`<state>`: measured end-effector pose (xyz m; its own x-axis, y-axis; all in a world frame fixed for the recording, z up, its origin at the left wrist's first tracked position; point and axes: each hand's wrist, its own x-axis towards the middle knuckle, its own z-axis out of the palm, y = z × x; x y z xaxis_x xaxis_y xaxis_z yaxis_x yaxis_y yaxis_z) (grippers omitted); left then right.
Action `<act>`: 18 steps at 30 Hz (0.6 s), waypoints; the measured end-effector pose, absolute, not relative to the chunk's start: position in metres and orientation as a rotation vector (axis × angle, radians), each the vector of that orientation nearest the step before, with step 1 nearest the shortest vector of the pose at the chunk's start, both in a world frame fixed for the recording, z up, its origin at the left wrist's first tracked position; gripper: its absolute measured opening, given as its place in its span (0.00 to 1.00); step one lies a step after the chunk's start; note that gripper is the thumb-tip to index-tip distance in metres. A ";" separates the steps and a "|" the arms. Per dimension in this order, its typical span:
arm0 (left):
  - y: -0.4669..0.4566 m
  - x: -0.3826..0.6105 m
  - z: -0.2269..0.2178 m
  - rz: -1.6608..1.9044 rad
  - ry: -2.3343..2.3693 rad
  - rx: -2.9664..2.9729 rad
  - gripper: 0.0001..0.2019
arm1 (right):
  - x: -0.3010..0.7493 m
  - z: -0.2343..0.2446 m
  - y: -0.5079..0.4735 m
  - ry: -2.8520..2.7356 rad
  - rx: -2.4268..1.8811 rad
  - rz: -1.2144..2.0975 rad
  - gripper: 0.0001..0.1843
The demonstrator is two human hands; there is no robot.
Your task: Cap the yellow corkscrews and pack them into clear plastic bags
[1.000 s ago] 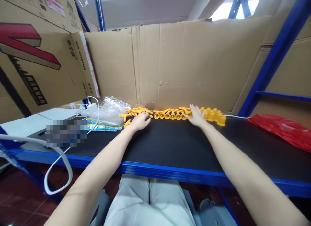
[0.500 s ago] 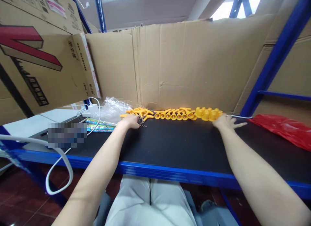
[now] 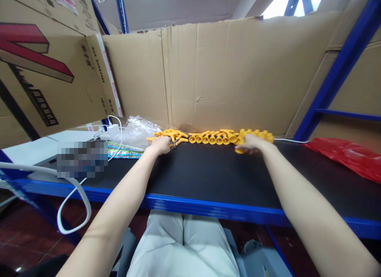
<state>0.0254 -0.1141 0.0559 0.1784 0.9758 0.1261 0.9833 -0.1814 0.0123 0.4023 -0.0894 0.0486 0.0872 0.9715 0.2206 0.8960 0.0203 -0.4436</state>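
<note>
A row of several small yellow-orange plastic parts (image 3: 212,137) lies along the back of the black shelf top (image 3: 208,177), against a cardboard wall. My left hand (image 3: 160,145) rests closed at the left end of the row, on T-shaped orange pieces and a small metal chain (image 3: 174,142). My right hand (image 3: 251,143) is curled over the yellow cup-shaped parts (image 3: 262,135) at the right end, with one yellow piece under its fingers.
A crumpled clear plastic bag (image 3: 135,130) and a colourful packet (image 3: 123,151) lie left of the parts. A white cable (image 3: 74,189) loops off the left edge. A red plastic bag (image 3: 345,156) lies at the right. Cardboard boxes stand at the left and back.
My right hand has moved left from the shelf beside the row back onto the yellow cup-shaped parts and curled over them. My left hand stays at the left end.
</note>
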 end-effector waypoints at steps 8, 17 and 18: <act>-0.108 0.050 0.040 -0.838 -1.593 -2.656 0.05 | 0.333 0.038 -0.099 -2.183 -1.586 -0.034 0.12; -0.106 0.071 0.018 -0.808 -1.280 -2.771 0.09 | 0.305 0.044 -0.115 -2.368 -1.267 -0.219 0.16; -0.105 0.071 0.017 -0.783 -1.266 -2.769 0.08 | 0.304 0.044 -0.116 -2.373 -1.268 -0.213 0.16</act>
